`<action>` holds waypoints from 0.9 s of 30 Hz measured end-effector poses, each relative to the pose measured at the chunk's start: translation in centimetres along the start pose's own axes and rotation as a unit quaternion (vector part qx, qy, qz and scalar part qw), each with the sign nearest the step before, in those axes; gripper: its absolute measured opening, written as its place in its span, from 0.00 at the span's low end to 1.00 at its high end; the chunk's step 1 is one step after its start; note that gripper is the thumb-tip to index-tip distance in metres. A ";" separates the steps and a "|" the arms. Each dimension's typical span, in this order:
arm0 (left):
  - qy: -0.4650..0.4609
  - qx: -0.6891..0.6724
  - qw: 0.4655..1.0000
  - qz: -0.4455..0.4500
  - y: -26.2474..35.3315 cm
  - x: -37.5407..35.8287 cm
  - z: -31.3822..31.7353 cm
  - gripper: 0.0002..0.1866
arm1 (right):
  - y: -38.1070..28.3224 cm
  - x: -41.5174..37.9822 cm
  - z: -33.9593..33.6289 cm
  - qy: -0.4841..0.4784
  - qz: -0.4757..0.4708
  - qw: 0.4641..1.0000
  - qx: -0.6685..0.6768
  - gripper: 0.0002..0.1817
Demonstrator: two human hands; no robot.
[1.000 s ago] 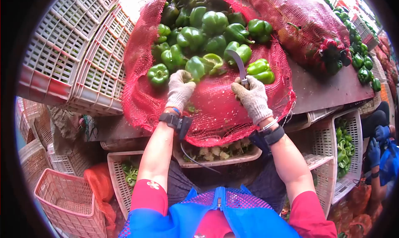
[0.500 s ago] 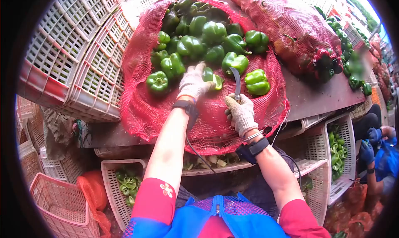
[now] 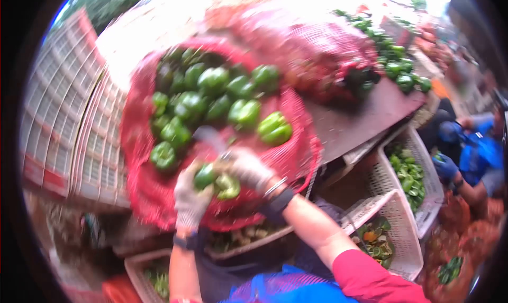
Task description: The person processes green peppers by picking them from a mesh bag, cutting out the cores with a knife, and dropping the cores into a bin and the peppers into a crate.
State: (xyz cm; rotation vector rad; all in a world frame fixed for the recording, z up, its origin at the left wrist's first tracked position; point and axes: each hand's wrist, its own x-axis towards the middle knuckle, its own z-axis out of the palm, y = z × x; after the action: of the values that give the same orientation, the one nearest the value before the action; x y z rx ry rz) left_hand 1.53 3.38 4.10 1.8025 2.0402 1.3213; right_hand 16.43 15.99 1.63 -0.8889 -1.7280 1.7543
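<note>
My left hand (image 3: 191, 194), in a whitish work glove, is wrapped round a green pepper (image 3: 204, 177) near the front of the open red mesh bag (image 3: 264, 168). A pale, lobed pepper piece (image 3: 227, 186) shows between the two hands. My right hand (image 3: 247, 168), gloved too, is closed on the curved knife (image 3: 211, 139); its blurred blade points up and left. Beyond the hands, green peppers (image 3: 191, 106) are heaped in the bag, and a lighter one (image 3: 274, 128) lies at the right.
Stacked crates (image 3: 58, 112) stand at the left. A filled mesh bag (image 3: 312, 54) lies on the table (image 3: 354, 118). Crates of pepper pieces (image 3: 406, 178) and scraps (image 3: 377, 242) sit at lower right. A co-worker in blue gloves (image 3: 448, 166) is at the far right.
The view has turned and shifted. My left hand has drawn a pepper back toward me, and my right hand has come beside it with the knife.
</note>
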 end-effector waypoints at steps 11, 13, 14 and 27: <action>0.114 -0.508 0.804 -0.287 -3.1 -1.4 1.4 0.15 | -1.1 -2.7 3.1 -0.076 0.006 0.982 0.173 0.17; 0.172 -0.483 0.796 -0.321 -3.2 -1.0 1.4 0.14 | -1.2 -2.7 2.9 -0.022 -0.023 0.998 0.051 0.12; 0.151 -0.500 0.792 -0.318 -2.2 -0.7 0.2 0.14 | -1.0 -2.2 3.1 0.014 -0.014 1.000 0.008 0.12; 0.062 -0.399 0.847 -0.346 -6.1 -0.2 1.4 0.14 | 0.8 0.4 3.1 0.199 -0.003 0.951 0.238 0.11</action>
State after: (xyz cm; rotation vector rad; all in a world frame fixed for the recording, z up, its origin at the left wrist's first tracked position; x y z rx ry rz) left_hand -2.21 4.47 -0.83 0.5595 1.5337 1.6601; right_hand 13.89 14.15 0.67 -0.9305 -0.9906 1.7317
